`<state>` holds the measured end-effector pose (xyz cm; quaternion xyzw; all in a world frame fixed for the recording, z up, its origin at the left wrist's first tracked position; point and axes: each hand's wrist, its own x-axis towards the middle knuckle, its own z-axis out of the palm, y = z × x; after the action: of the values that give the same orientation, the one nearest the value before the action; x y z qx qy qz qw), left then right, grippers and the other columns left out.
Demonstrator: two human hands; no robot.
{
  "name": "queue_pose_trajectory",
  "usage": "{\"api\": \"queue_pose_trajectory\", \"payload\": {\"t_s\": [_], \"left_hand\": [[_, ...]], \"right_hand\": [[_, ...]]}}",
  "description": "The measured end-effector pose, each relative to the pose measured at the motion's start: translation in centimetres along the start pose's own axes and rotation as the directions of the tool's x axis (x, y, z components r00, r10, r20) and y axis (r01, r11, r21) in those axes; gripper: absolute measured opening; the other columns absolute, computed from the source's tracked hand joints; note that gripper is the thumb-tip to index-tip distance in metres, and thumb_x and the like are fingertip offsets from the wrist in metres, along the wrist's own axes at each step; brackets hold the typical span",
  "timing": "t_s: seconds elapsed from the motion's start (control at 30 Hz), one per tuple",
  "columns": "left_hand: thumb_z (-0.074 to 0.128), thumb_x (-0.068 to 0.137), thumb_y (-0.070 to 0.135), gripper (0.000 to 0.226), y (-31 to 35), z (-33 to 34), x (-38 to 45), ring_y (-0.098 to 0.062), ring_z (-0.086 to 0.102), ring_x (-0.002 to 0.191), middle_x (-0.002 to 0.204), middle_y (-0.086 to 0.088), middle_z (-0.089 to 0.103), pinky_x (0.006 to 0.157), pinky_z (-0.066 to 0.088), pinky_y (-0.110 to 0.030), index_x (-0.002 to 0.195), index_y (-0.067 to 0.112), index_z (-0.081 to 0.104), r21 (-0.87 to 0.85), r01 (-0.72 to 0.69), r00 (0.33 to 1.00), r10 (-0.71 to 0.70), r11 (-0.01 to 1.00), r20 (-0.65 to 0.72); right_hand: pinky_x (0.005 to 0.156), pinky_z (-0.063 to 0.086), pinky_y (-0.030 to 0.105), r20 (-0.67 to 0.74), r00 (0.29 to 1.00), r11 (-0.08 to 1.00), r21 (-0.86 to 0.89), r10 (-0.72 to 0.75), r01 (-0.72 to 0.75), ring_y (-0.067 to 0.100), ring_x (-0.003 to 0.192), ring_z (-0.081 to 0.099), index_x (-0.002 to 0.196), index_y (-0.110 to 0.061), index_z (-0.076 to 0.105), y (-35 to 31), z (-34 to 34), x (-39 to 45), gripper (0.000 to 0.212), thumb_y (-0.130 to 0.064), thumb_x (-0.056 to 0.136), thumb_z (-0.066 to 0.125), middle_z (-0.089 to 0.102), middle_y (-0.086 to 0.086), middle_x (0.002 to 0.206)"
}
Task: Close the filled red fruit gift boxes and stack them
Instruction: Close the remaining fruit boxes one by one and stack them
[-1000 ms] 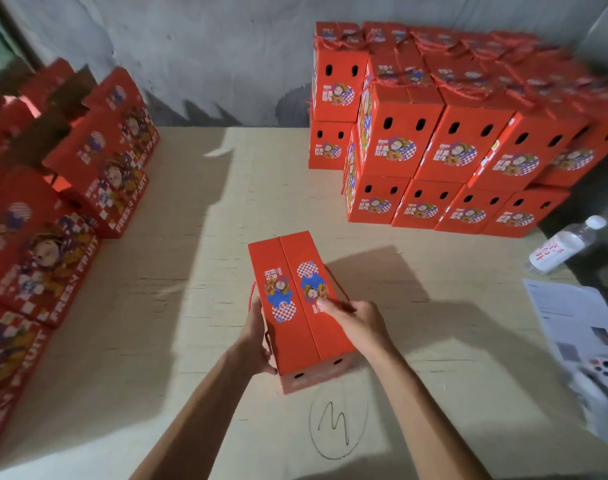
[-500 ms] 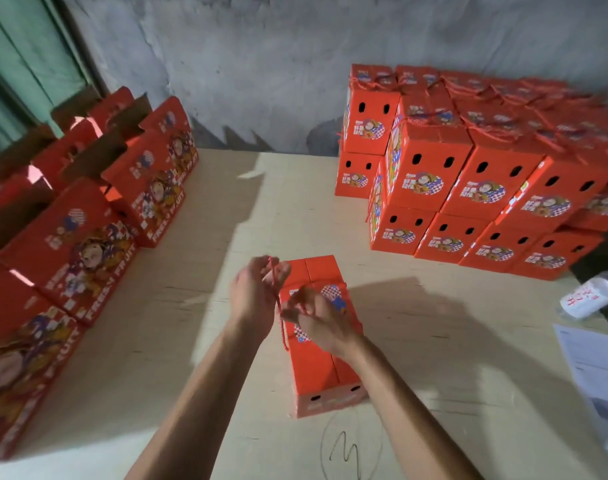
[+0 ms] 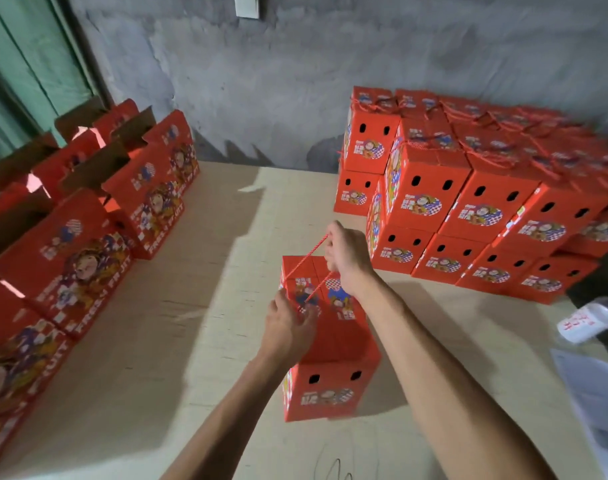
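Observation:
A closed red fruit gift box (image 3: 333,393) stands in front of me on the pale wooden table (image 3: 177,358), its two-hole end facing me. My right hand (image 3: 347,261) grips the red rope handle (image 3: 304,259) and holds it taut above the lid. My left hand (image 3: 288,327) is at the lid's left edge, fingers curled on the rope's lower end. At the back right stands a two-layer stack of closed red boxes (image 3: 475,209).
Along the left edge stand open red boxes (image 3: 87,216) with raised brown flaps. A plastic water bottle (image 3: 588,318) lies at the right, with a sheet of paper (image 3: 593,393) below it. A grey wall (image 3: 295,81) rises behind the table.
Both hands left the box's sides and took the rope handle. My right hand has pulled it up and to the right. The camera has tilted up.

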<state>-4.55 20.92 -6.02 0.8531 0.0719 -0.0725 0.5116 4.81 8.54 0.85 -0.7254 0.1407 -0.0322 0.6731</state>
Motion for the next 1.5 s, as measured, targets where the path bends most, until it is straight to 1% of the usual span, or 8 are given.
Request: {"api": "queue_pose_trajectory", "payload": {"t_s": [0.17, 0.3, 0.4, 0.7, 0.83, 1.03, 1.23, 1.5], "left_hand": [[0.065, 0.093, 0.057, 0.067, 1.3, 1.3, 4.3, -0.033, 0.06, 0.121, 0.137, -0.013, 0.057, 0.096, 0.053, -0.053, 0.139, 0.013, 0.043, -0.196, 0.259, 0.964, -0.241, 0.946, 0.114], [0.072, 0.083, 0.064, 0.064, 2.8, 1.0, 8.9, -0.035, 0.07, 0.096, 0.11, -0.012, 0.069, 0.071, 0.061, -0.058, 0.121, 0.014, 0.059, -0.416, 0.657, 0.744, -0.453, 0.628, 0.491], [0.069, 0.096, 0.037, 0.046, 3.7, 3.1, 13.7, -0.031, 0.063, 0.085, 0.112, -0.016, 0.063, 0.089, 0.058, -0.057, 0.124, 0.003, 0.055, -0.627, 0.589, 0.804, -0.453, 0.511, 0.386], [0.052, 0.098, 0.0, 0.018, 8.4, 8.7, 28.3, -0.028, 0.065, 0.079, 0.091, -0.012, 0.064, 0.052, 0.061, -0.039, 0.084, 0.007, 0.062, -0.572, 0.475, 0.875, -0.424, 0.669, 0.232], [0.046, 0.096, -0.003, 0.029, 8.3, 11.3, 32.4, -0.031, 0.068, 0.085, 0.108, -0.016, 0.068, 0.07, 0.064, -0.046, 0.108, 0.007, 0.07, -0.478, 0.457, 0.89, -0.385, 0.75, 0.246], [0.045, 0.103, 0.018, 0.033, 8.0, 11.8, 34.7, -0.024, 0.067, 0.096, 0.124, -0.009, 0.066, 0.068, 0.064, -0.039, 0.128, 0.022, 0.066, -0.395, 0.506, 0.858, -0.399, 0.767, 0.323], [0.046, 0.098, 0.012, 0.041, 9.8, 10.5, 33.1, -0.017, 0.063, 0.072, 0.101, -0.005, 0.071, 0.061, 0.052, -0.027, 0.134, 0.019, 0.064, -0.332, 0.234, 0.968, -0.189, 0.914, 0.163], [0.051, 0.1, 0.011, 0.029, 10.2, 2.0, 22.8, -0.009, 0.069, 0.078, 0.095, 0.001, 0.076, 0.062, 0.054, -0.024, 0.125, 0.007, 0.067, -0.565, -0.003, 1.0, -0.007, 0.825, -0.015]], "right_hand": [[0.046, 0.022, 0.026, -0.03, 0.995, 0.995, 0.034, -0.093, 0.094, 0.012, 0.04, 0.025, 0.047, -0.026, 0.033, -3.5, 0.3, 4.2, 0.045, -0.019, 0.09, 0.047, 0.031, -0.006, 0.048], [0.046, 0.045, 0.024, -0.017, 0.983, 0.975, -0.134, -0.182, 0.178, 0.013, 0.042, 0.053, 0.056, -0.012, 0.059, -4.5, 0.2, 7.2, 0.036, -0.022, 0.089, 0.05, 0.064, 0.002, 0.053], [0.052, 0.051, 0.024, -0.012, 0.979, 0.965, -0.171, -0.203, 0.198, 0.013, 0.05, 0.061, 0.066, -0.011, 0.066, -4.8, -0.1, 10.1, 0.03, -0.018, 0.093, 0.054, 0.073, 0.003, 0.063], [0.052, 0.049, 0.018, -0.198, 0.96, 0.955, -0.26, -0.2, 0.145, 0.013, 0.066, 0.065, 0.097, -0.002, 0.068, -5.7, -1.7, 22.1, 0.019, -0.018, 0.094, 0.057, 0.073, 0.002, 0.081], [0.062, 0.049, 0.028, -0.317, 0.933, 0.963, -0.256, -0.169, 0.087, 0.018, 0.078, 0.064, 0.093, -0.012, 0.058, -3.4, -3.1, 26.0, 0.01, -0.022, 0.095, 0.057, 0.068, -0.001, 0.089], [0.056, 0.038, 0.021, -0.222, 0.97, 0.907, -0.42, -0.1, -0.002, 0.009, 0.07, 0.053, 0.097, -0.029, 0.048, -0.8, -4.7, 28.0, 0.009, -0.031, 0.099, 0.056, 0.05, -0.013, 0.083], [0.112, 0.041, 0.029, -0.073, 0.982, 0.855, -0.505, -0.176, 0.115, 0.02, 0.137, 0.051, 0.146, -0.012, 0.053, -1.5, -5.4, 23.9, 0.045, -0.024, 0.103, 0.056, 0.056, 0.004, 0.149], [0.099, 0.045, 0.018, 0.046, 0.959, 0.917, -0.282, -0.28, 0.281, 0.013, 0.122, 0.063, 0.133, -0.009, 0.064, -3.0, -1.4, 13.8, 0.035, -0.016, 0.098, 0.061, 0.068, 0.002, 0.13]]}}
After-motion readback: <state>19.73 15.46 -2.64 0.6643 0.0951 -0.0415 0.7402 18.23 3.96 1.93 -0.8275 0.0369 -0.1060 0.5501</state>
